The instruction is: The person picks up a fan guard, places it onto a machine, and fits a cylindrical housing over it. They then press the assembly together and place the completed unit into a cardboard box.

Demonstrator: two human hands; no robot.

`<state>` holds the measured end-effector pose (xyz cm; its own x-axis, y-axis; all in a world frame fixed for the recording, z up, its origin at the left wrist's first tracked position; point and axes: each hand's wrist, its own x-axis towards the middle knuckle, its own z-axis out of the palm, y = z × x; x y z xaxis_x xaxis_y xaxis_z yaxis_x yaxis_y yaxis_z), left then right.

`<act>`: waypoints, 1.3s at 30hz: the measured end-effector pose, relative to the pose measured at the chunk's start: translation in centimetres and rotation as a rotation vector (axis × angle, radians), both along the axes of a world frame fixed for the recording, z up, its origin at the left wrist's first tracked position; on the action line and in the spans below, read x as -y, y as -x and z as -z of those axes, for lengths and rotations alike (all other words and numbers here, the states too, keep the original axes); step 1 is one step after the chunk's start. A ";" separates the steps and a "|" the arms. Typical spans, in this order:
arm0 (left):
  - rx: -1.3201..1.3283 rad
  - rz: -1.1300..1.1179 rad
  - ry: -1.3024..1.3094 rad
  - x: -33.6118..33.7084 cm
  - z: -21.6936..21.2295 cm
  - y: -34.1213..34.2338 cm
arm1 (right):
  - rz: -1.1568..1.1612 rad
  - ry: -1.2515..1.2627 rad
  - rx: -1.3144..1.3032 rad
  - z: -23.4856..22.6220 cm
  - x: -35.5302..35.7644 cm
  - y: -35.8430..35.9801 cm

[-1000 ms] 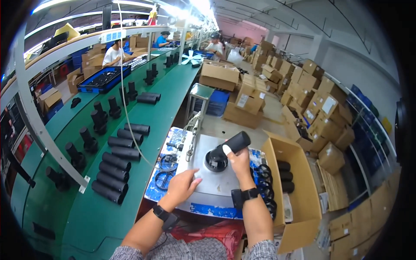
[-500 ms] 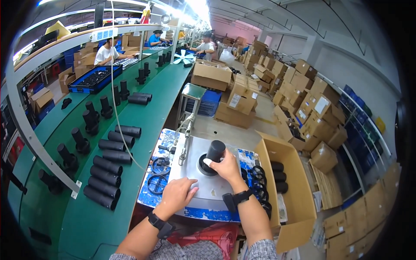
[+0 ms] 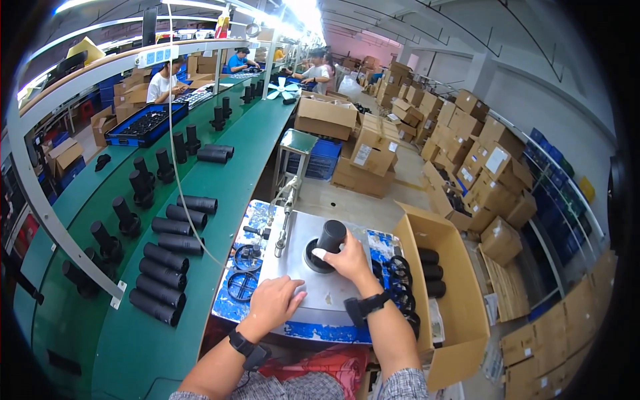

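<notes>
A black cylindrical tube (image 3: 333, 235) stands a little tilted in a dark round ring (image 3: 313, 257) on a metal plate (image 3: 313, 293). My right hand (image 3: 348, 261) is closed around the tube's lower part, its thumb tip wrapped in white. Nothing is in my left hand (image 3: 275, 303), which rests at the plate's front left with its fingers loosely bent and the thumb apart. Left of the plate lie black spoked rings (image 3: 241, 285) on the blue-and-white worn tabletop. More black rings (image 3: 400, 287) are stacked to its right.
On the green bench (image 3: 120, 347) at left lie several black tubes (image 3: 160, 290), with upright black parts (image 3: 125, 217) behind them. A metal clamp-like fitting (image 3: 285, 220) rises at the plate's back left. An open carton (image 3: 460, 313) holding black tubes stands at right. Co-workers (image 3: 160, 87) sit farther off.
My right hand stays on the tube, and my left hand has hardly moved. The upright parts on the bench have shifted slightly farther along. One co-worker's hands have drawn in.
</notes>
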<state>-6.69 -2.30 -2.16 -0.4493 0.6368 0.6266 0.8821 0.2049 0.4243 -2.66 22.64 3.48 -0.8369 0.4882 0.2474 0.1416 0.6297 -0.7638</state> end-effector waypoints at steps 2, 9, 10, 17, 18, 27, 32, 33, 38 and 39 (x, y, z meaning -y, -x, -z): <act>-0.003 -0.001 0.004 -0.1 -0.2 -0.1 | -0.086 0.047 0.009 0.6 -1.0 -0.2; -0.031 0.015 0.001 -0.1 0.1 0.0 | -0.010 -0.032 -0.020 0.3 0.3 -0.4; -0.030 0.017 0.008 0.0 0.1 -0.1 | -0.011 -0.029 -0.022 0.5 0.4 -0.4; 0.580 0.160 -0.238 0.6 -0.4 4.2 | 0.096 -0.113 -0.161 2.0 0.5 -0.5; 0.548 0.071 -0.225 0.4 -0.9 6.2 | 0.106 -0.111 -0.156 2.2 0.5 -0.8; 0.339 -0.419 0.391 -2.3 4.9 21.7 | 0.088 -0.113 -0.126 1.9 1.4 0.2; 0.364 -0.455 0.607 -2.4 3.0 21.0 | 0.079 -0.101 -0.135 2.1 1.4 -0.4; 0.368 -0.465 0.606 -1.7 2.6 20.4 | 0.071 -0.110 -0.143 2.0 1.6 -0.3; 0.328 -0.166 -0.423 0.7 -5.4 9.3 | 0.170 -0.140 -0.158 1.3 1.4 -1.1; 0.404 -0.054 -0.496 2.2 -6.9 6.2 | 0.185 -0.114 -0.184 0.2 0.6 -0.9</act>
<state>-12.85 -4.53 4.70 -0.7349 0.2845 0.6157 0.6269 -0.0612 0.7767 -1.71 22.09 3.27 -0.6719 0.5889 0.4491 0.1274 0.6893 -0.7132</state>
